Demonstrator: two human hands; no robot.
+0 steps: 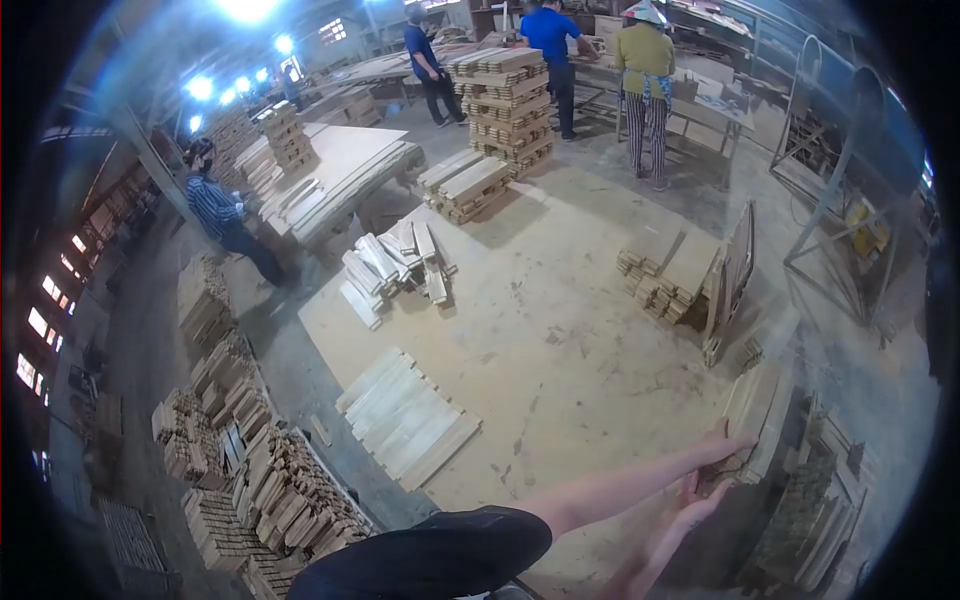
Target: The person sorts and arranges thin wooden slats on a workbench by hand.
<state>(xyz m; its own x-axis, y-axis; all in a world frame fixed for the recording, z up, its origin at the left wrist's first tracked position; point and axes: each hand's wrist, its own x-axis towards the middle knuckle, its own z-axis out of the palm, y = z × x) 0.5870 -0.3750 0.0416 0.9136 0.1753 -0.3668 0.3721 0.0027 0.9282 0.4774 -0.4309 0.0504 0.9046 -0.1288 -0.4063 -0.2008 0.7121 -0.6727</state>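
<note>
At the lower right, my left hand (pixel 728 446) is closed on the near end of a bundle of wooden boards (pixel 765 415). My right hand (pixel 702 494) is just below it, thumb up and fingers curled against the underside of the same boards. The boards lie lengthwise, side by side, pointing away from me. Some of my fingertips are hidden by the wood. A black sleeve (pixel 430 555) covers my upper left arm.
A flat row of pale boards (pixel 410 415) and a loose heap of slats (pixel 395 265) lie on the large panel (pixel 560 370). Stacked boards (pixel 505 110) rise behind. Wood piles (pixel 290 490) line the left. Several people work farther back, one beside a loaded table (pixel 340 160).
</note>
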